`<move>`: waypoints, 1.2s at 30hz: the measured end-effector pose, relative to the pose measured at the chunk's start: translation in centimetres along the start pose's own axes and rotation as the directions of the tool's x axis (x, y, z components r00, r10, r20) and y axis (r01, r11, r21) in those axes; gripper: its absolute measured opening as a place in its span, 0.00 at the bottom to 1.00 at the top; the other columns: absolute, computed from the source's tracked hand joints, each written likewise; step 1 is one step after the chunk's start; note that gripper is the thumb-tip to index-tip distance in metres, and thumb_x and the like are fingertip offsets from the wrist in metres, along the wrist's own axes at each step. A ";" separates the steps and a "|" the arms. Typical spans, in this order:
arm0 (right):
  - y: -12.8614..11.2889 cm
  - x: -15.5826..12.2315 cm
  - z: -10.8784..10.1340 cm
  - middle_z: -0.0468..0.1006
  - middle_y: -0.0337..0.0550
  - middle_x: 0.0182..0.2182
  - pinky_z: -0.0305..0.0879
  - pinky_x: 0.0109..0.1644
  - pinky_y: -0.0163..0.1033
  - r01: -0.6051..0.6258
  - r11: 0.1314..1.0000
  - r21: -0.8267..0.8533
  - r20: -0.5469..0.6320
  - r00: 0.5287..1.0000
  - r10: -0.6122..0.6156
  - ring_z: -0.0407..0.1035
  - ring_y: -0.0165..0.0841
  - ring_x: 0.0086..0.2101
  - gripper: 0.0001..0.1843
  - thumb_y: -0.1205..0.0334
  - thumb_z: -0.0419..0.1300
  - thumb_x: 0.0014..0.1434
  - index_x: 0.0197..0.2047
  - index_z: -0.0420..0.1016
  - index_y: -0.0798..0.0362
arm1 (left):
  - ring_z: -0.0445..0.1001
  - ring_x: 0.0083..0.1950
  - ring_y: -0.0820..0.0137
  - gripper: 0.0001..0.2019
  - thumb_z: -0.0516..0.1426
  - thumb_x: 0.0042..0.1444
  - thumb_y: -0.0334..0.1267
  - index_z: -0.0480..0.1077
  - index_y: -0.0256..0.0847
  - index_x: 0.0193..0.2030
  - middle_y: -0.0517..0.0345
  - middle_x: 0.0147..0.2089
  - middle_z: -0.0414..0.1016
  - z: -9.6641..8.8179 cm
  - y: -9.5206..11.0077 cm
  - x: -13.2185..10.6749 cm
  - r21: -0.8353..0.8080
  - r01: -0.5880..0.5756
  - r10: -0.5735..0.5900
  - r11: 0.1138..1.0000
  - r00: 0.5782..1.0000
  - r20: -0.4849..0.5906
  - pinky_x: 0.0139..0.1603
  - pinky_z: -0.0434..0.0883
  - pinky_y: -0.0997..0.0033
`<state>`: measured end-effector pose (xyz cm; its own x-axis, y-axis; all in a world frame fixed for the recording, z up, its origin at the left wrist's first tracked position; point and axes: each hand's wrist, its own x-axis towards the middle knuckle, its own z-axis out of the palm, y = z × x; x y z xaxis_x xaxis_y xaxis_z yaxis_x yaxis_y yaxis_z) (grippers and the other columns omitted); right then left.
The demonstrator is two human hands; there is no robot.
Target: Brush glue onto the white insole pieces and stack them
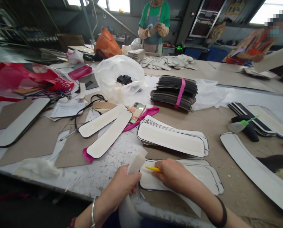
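Observation:
My left hand (123,185) is closed around a long white strip (136,163) that bends up from the table's near edge. My right hand (173,174) pinches a thin yellow tool (153,169), its tip pointing left over a white black-edged panel (203,174) that lies flat under the hand. A stack of the same white panels (172,139) lies just beyond. Two more white panels (108,128) rest at an angle to the left.
A bundle of dark pieces bound with a pink band (173,91), a clear plastic bag (119,76), a phone (136,111), a red bag (29,76) and cardboard sheets (37,139) cover the table. A person in green (154,25) stands at the far side; another person (257,44) works at the right.

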<state>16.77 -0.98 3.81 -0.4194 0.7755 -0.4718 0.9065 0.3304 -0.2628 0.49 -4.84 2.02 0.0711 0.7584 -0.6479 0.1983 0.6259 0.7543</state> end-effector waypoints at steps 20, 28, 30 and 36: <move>7.9 -8.8 1.3 0.77 0.46 0.34 0.59 0.36 0.36 -0.311 0.940 0.141 -0.081 0.943 0.324 0.71 0.36 0.35 0.12 0.59 0.48 0.60 0.34 0.71 0.51 | 0.53 0.12 0.76 0.14 0.56 0.40 0.50 0.62 0.40 0.20 0.67 0.07 0.58 0.4 -1.6 0.9 0.100 -0.075 0.082 0.992 0.994 -0.071 0.15 0.52 0.76; 9.1 -9.0 3.0 0.77 0.48 0.34 0.58 0.35 0.40 -0.516 0.853 0.080 -0.219 0.826 0.520 0.71 0.42 0.36 0.12 0.58 0.45 0.62 0.35 0.67 0.52 | 0.57 0.11 0.74 0.16 0.57 0.39 0.51 0.61 0.41 0.20 0.66 0.07 0.61 0.8 -1.8 0.9 0.167 -0.042 0.059 0.985 0.993 -0.103 0.15 0.55 0.76; 8.9 -8.6 2.9 0.77 0.49 0.33 0.57 0.34 0.39 -0.536 0.842 0.062 -0.214 0.817 0.536 0.72 0.42 0.36 0.11 0.59 0.47 0.61 0.35 0.67 0.52 | 0.57 0.11 0.74 0.16 0.58 0.39 0.51 0.60 0.41 0.20 0.66 0.07 0.61 0.9 -2.0 0.8 0.163 -0.037 0.060 0.986 0.988 -0.139 0.14 0.55 0.76; 9.0 -8.7 3.1 0.78 0.46 0.34 0.56 0.32 0.37 -0.561 0.827 0.031 -0.196 0.808 0.556 0.72 0.39 0.35 0.09 0.60 0.48 0.61 0.34 0.67 0.52 | 0.58 0.10 0.74 0.17 0.58 0.39 0.52 0.60 0.41 0.20 0.65 0.07 0.61 1.0 -2.4 1.1 0.166 -0.028 0.054 0.986 0.986 -0.155 0.15 0.55 0.75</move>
<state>28.38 -6.41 2.97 0.1743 0.9156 -0.3624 0.9837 -0.1788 0.0213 1.11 -5.69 -0.61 -0.0710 0.8102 -0.5819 0.3557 0.5656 0.7440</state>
